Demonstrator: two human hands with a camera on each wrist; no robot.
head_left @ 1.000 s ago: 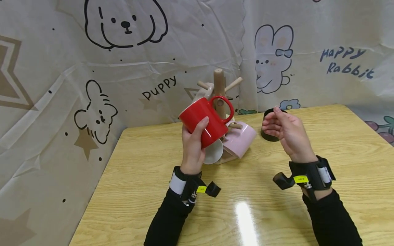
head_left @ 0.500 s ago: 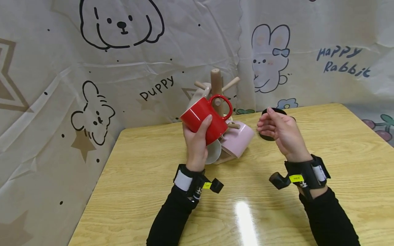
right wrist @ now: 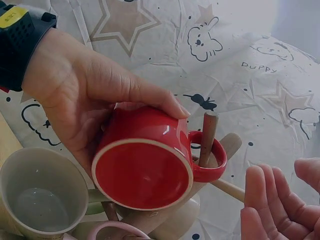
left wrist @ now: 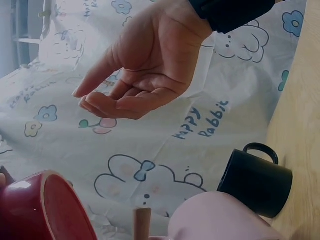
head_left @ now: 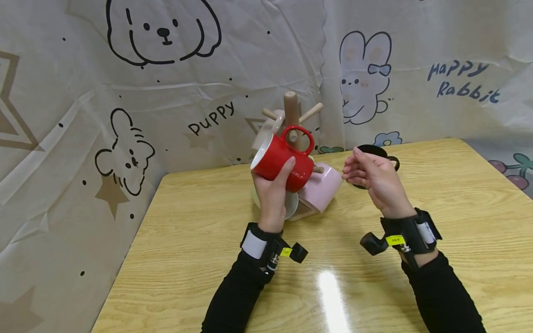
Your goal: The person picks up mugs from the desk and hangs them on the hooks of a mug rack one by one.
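My left hand [head_left: 272, 196] grips a red mug [head_left: 279, 162] round its body, thumb on the near side. The mug is tilted, mouth to the left and handle toward the wooden mug rack [head_left: 291, 106]. In the right wrist view, a peg [right wrist: 208, 137] shows through the loop of the red mug's handle [right wrist: 212, 172]. My right hand [head_left: 376, 182] is raised with loosely curved fingers and holds nothing. It partly covers a black mug [head_left: 372, 149] behind it. A pink mug [head_left: 326, 187] hangs tilted on a lower peg between the hands.
A pale mug [right wrist: 45, 192] sits low on the rack, partly behind my left hand in the head view. Another cream mug [head_left: 263, 136] hangs at the upper left. The wooden table [head_left: 187, 245] meets a printed cloth backdrop [head_left: 166, 92] behind the rack.
My left hand has moved right with the red mug, which has turned to show more of its white inside. My right hand has drifted left, uncovering the black mug's handle.
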